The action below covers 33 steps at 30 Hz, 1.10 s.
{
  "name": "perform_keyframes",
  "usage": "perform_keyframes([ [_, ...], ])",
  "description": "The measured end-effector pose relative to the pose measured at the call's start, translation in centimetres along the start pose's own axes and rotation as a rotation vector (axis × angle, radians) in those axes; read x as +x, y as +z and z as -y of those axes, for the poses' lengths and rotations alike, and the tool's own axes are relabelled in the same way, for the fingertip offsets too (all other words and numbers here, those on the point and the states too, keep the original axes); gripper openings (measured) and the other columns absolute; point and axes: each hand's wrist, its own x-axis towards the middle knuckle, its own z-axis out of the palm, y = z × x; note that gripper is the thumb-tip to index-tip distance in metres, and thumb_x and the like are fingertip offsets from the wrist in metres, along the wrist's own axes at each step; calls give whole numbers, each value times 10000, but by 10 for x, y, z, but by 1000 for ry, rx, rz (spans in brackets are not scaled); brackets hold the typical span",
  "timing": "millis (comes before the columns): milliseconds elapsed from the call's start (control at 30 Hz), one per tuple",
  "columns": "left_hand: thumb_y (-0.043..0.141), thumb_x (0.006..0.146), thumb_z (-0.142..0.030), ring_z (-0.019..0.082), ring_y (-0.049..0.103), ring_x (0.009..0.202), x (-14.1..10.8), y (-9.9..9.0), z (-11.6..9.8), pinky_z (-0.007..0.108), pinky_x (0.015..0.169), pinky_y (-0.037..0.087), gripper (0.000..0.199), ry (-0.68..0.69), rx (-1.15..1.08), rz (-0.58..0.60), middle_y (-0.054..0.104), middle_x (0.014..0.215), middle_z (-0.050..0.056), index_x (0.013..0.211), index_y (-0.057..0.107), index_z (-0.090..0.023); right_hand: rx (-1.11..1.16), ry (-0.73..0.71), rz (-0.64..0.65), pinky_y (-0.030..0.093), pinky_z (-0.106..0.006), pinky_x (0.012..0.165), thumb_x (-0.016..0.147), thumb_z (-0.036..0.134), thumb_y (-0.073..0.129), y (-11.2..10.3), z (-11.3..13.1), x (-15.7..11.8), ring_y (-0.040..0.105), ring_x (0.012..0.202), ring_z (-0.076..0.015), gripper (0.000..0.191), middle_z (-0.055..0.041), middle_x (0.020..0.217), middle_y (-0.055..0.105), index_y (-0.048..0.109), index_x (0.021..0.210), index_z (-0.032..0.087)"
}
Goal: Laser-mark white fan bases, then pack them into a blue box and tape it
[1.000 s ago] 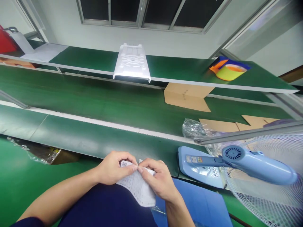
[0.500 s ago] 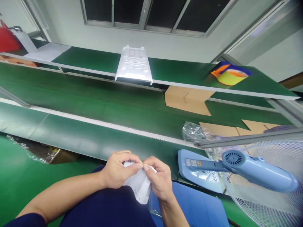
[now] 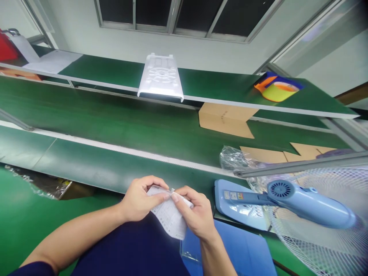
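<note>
A white printed sheet (image 3: 169,218), thin and limp with small marks on it, hangs between my hands in front of my dark blue shirt. My left hand (image 3: 143,198) pinches its upper edge between thumb and fingers. On the other side, my right hand (image 3: 195,210) grips the same edge with its thumb close to the left one. A tiny pale bit sticks up where the thumbs meet; I cannot make out what it is. Whether the sheet is paper or a thin bag is unclear.
A blue fan (image 3: 287,195) with a wire guard lies at the right on the green bench (image 3: 94,163). Behind it are clear plastic wrap (image 3: 234,157) and cardboard (image 3: 227,119). A white plastic panel (image 3: 161,78) and a tape roll (image 3: 278,91) sit on the upper shelf (image 3: 115,73).
My hands have spread slightly apart at the fingertips, and the sheet is opened out flatter, showing more print. The whole view has shifted a little.
</note>
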Motion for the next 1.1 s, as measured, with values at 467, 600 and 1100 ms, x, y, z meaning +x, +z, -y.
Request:
perform_keyframes([
  [467, 1036, 683, -384, 189, 765, 774, 8, 7, 10, 309, 778, 602, 454, -68, -299, -109, 810, 815, 50, 868, 673, -184, 142, 11, -48, 472, -243, 524, 980, 463, 764, 9, -6, 3, 639, 571, -154, 288, -24, 688, 741, 848, 823, 237],
  [600, 1044, 677, -386, 143, 701, 657, 12, 1, 3, 252, 646, 546, 594, -161, -355, -46, 784, 786, 14, 1070, 646, -186, 89, 31, -46, 434, -241, 488, 985, 474, 752, 5, -7, 5, 595, 527, -142, 320, -15, 643, 711, 829, 798, 226],
  [1100, 1041, 677, -394, 105, 621, 589, 11, 1, 5, 233, 619, 496, 521, -180, -347, -36, 756, 692, 5, 937, 649, -173, 30, 32, -5, 371, -247, 479, 1004, 462, 735, -8, -3, 2, 539, 524, -121, 365, -5, 615, 668, 795, 756, 201],
])
